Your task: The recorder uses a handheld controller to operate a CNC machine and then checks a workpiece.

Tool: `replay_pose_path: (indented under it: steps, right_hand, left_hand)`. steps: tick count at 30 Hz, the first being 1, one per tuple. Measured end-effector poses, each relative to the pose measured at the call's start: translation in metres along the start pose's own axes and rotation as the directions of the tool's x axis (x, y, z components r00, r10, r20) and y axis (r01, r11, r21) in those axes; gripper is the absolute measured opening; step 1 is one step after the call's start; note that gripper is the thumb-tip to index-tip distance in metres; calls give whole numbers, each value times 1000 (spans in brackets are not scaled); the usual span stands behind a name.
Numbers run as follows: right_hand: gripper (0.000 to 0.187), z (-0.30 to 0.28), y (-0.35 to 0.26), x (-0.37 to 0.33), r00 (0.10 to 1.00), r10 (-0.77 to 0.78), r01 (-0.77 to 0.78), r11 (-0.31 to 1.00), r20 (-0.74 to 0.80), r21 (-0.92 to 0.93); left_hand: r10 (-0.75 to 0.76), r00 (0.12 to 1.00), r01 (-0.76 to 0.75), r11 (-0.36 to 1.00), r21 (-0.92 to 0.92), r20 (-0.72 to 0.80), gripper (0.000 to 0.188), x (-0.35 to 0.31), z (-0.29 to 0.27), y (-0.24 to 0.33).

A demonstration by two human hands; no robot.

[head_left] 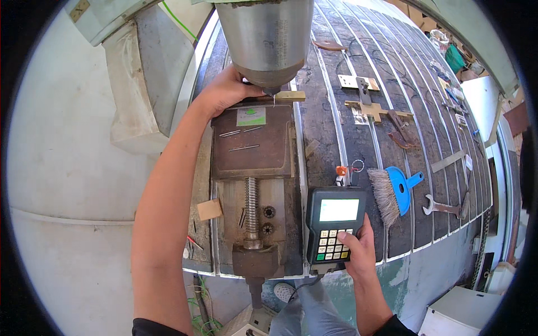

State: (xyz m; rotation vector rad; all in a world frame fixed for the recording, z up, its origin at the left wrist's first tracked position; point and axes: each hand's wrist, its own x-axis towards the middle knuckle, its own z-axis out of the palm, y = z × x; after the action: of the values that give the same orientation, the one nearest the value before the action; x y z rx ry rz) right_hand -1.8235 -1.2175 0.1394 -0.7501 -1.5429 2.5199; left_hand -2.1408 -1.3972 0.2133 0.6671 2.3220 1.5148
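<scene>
My left hand (227,92) reaches to the far end of a brown machine vise (252,154), its fingers closed around the left end of a brass bar (291,96); the spindle partly hides the fingertips. Directly above hangs a large metal spindle (263,42), its thin cutting bit (274,101) pointing down at the bar. In my right hand (361,252) is a black handheld controller (337,210) with a lit screen, held near the table's front edge. My right thumb rests on its keypad. Several thin metal bits (244,148) and a green-and-white label (251,116) lie on the vise.
The slotted machine bed (325,134) stretches right, carrying a blue-handled brush (395,193), an open-ended wrench (443,207), a steel ruler (448,161) and a clamped brass piece (372,109). The vise's threaded screw (252,210) runs toward me. A small wooden block (209,209) lies beside it.
</scene>
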Motion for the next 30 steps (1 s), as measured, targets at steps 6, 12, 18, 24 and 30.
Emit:
replay_pose_path:
  steps: [6,12,18,24,30]
  right_hand:
    - [49,1,-1,-1,1000,3,-3,1000,-2,3]
    - [49,-1,0,-4,1000,-6,6,1000,-1,-5]
    - [56,-8,2,-6,999,-7,8,1000,37,-10]
    - [60,-5,-11,-16,997,-45,47,999,63,-26]
    - [65,-14,-15,-34,993,-74,76,997,97,-19]
  left_hand:
    - [33,999,-32,997,-64,14,32,0,1,0]
    - [95,984,-69,983,168,-150,19,-1,-3,-14]
    - [187,808,-43,964,261,-558,28,-90,7,22]
    - [92,910,-70,995,70,-404,18,-213,95,57]
    - [72,947,13,965,261,-313,20,-253,159,94]
